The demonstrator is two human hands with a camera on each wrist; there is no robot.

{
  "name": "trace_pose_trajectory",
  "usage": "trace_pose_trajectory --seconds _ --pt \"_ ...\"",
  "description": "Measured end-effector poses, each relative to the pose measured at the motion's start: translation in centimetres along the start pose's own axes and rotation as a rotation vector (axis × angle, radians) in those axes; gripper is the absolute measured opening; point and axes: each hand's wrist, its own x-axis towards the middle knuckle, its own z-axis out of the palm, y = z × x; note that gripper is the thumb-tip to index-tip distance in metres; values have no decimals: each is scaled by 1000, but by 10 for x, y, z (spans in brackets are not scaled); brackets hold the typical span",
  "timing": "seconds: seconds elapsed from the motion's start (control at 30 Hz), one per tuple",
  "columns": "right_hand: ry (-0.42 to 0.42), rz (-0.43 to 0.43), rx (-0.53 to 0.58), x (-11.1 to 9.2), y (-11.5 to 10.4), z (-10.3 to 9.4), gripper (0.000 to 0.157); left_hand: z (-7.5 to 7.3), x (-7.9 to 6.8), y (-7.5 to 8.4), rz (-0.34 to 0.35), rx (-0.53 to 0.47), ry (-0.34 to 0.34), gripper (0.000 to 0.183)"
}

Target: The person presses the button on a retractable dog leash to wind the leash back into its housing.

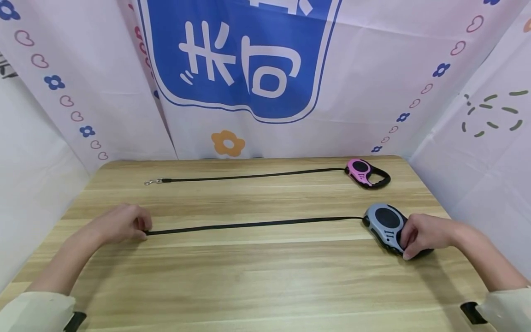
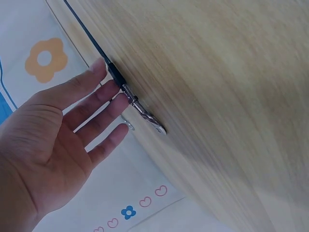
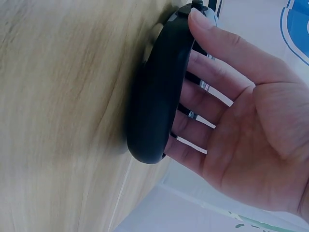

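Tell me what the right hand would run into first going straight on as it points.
Most likely the grey leash's casing: it lies just past the right hand, which holds its handle. Depth is unclear, so the tabletop could come first.

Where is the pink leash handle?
In the head view, the pink leash handle lies at the back right of the table, beyond the grey handle.

- Pale cream left sleeve (image 1: 35,312), matching right sleeve (image 1: 508,309).
- A small black block (image 1: 474,313) shows at each sleeve's edge.
- Left hand (image 1: 119,223) and right hand (image 1: 431,233) are bare.
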Motion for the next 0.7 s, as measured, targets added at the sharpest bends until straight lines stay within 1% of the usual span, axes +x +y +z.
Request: trace_pose_trajectory --seconds 0.2,0.43,0.7 --pt "-16 -2 6 0 -1 -1 10 2 0 -4 -7 -29 -17 22" --pt "-26 -63 43 -2 5 -1 12 2 0 -4 -16 -40 -39 26" --pt "-32 -124 86 -6 7 -5 14 0 0 -3 -13 -46 -47 27"
